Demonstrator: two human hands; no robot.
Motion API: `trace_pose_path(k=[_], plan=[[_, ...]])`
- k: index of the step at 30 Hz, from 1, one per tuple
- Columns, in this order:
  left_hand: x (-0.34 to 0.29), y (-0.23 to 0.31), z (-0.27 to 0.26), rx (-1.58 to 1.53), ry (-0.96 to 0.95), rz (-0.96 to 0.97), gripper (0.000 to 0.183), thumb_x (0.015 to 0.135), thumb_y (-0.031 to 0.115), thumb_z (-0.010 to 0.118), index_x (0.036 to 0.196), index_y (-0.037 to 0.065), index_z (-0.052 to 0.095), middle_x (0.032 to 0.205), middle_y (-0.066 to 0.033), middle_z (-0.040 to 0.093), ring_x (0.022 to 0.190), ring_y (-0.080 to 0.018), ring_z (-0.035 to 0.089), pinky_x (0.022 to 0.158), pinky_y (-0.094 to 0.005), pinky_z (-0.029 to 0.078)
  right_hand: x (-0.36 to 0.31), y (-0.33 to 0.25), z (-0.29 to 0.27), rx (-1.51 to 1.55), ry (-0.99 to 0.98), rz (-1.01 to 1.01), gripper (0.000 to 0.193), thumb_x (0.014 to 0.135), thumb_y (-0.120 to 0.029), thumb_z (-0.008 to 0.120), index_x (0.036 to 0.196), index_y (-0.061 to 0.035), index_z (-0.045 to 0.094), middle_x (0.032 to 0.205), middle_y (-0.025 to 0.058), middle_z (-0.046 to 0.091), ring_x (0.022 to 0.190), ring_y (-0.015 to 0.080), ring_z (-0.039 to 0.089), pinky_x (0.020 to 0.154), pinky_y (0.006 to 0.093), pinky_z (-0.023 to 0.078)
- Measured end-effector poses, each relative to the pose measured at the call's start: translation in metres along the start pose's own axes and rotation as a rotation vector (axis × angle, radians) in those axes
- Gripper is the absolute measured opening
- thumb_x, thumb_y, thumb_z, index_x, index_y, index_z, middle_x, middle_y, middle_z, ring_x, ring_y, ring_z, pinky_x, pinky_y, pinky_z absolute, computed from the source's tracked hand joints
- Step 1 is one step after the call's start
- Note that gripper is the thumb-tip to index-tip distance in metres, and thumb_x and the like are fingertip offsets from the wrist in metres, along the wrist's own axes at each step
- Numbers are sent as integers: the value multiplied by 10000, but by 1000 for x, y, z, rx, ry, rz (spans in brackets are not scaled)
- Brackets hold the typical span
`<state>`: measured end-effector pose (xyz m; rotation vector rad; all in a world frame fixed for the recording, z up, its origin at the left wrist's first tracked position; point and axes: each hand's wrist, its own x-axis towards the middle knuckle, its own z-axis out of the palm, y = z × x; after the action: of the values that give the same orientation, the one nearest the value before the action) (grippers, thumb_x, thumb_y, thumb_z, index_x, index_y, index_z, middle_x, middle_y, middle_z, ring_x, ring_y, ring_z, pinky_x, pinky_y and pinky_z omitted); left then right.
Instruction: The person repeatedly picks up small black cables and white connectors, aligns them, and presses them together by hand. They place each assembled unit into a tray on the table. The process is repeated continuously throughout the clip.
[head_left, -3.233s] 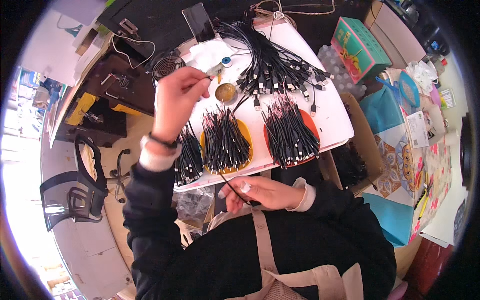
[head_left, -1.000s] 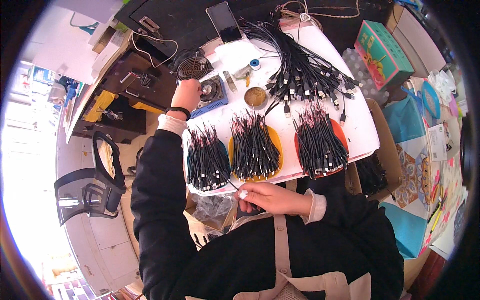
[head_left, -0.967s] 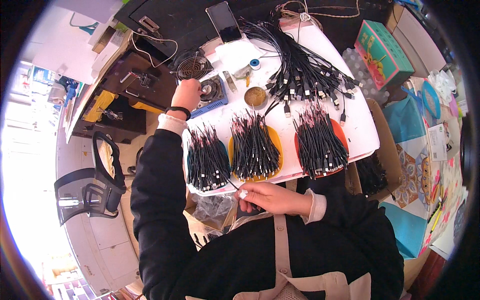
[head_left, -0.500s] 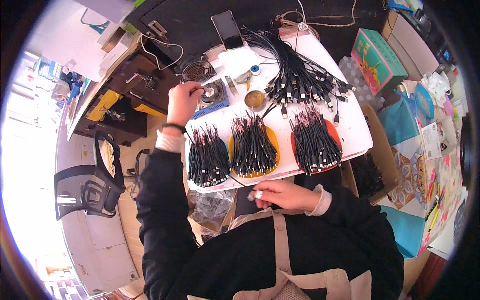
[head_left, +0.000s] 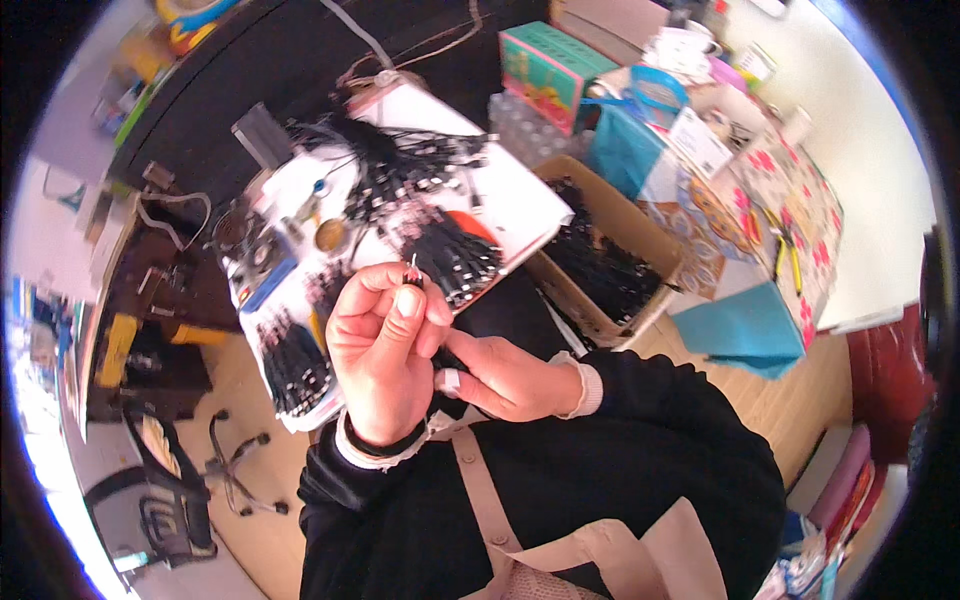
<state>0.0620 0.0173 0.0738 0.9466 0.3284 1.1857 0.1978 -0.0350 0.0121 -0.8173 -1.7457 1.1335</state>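
My left hand (head_left: 385,345) is raised over the table's front edge. Its thumb and fingertips pinch the end of a short black cable (head_left: 412,281), with fine bare wires sticking up. Just right of it, my right hand (head_left: 510,376) is closed around what appears to be the same cable lower down; a white wrap covers one fingertip. Behind my hands, short black cables (head_left: 450,258) with pinkish stripped ends fill an orange-red tray (head_left: 472,226). More cables (head_left: 292,365) lie at the table's left end. My left hand hides most of a third pile.
A bundle of black USB cables (head_left: 400,165) lies at the back of the white table (head_left: 520,205). Left of it are a small round tin (head_left: 330,236), a blue device (head_left: 268,285) and a phone (head_left: 262,136). A cardboard box (head_left: 655,305) of black cables stands right.
My left hand has left the blue device and come back beside my right hand, now pinching the cable's wire end. The view has swung to the right, with some blur.
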Motion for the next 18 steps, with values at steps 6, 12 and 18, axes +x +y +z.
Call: trace_pose_path(k=[6,12,18], plan=[[17,-11,1,234,-73,-67,533,946,156,548,1395,-32,329,1355,-237,467,1241,-300,490,1018,-403,415,-42,-28,-95,-110,562,-19,293,980,-258,456,1114,2,469,819,81,590,713,139,584,656,290,472],[-19,0,-65,727,190,-67,195,919,71,570,1078,-36,604,935,-84,668,795,-111,598,703,-234,469,-69,-7,-201,-272,991,-200,254,1022,-229,406,1089,-5,505,732,1,484,647,67,392,584,214,322],[-92,-9,-133,888,489,-276,128,907,47,577,1009,-2,637,832,-19,641,721,-59,546,660,-199,438,-57,160,-249,-366,798,405,286,1004,-242,396,976,8,531,700,55,526,642,144,497,589,287,403]])
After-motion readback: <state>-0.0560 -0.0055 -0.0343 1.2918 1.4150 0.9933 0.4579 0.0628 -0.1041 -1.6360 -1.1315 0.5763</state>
